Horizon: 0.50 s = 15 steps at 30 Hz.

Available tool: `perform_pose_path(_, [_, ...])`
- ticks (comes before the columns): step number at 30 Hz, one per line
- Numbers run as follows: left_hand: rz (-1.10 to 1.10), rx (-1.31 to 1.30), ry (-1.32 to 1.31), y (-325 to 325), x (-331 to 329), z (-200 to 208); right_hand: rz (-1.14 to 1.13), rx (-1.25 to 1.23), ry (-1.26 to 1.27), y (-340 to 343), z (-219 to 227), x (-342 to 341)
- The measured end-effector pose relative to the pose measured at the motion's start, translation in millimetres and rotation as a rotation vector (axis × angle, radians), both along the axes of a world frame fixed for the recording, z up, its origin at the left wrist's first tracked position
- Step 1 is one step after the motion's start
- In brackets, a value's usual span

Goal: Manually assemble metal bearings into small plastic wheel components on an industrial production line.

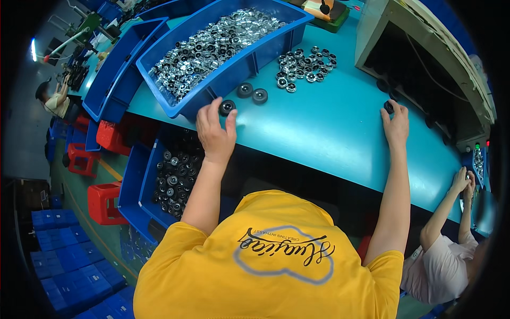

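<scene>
My left hand (pixel 217 130) is at the table edge, thumb and fingers closed around a small black wheel (pixel 227 108) with a silver centre. Two more black wheels (pixel 260 96) lie just beyond it, beside the blue bin. Out to the right, my right hand (pixel 396 126) pinches another black wheel (pixel 389 107) near the grey boxy housing. Between the hands and farther back, a loose cluster of shiny silver hubs with dark centres (pixel 305 66) is spread on the turquoise tabletop (pixel 313 125).
A long blue bin (pixel 226 80) heaped with silver hubs stands at the back left. The housing's dark opening (pixel 414 64) has black wheels along its foot. Below the table, a blue crate (pixel 146 183) holds many black wheels. Red stools (pixel 101 204) stand left; a co-worker (pixel 441 260) sits right.
</scene>
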State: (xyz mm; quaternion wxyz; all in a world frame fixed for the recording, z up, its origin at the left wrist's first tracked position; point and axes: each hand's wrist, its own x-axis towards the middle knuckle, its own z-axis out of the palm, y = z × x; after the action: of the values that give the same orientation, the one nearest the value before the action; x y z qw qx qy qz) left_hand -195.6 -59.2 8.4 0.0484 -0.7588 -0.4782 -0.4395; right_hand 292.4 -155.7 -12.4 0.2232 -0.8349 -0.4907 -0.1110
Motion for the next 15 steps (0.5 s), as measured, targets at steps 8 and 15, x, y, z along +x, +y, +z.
perform_pose_path(8, [-0.620,-0.262,-0.214,-41,77,9,0.163,0.076,0.245,-3,13,-32])
perform_pose_path(15, [-0.882,-1.035,-0.721,-38,128,7,0.563,0.279,0.956,-5,38,-179])
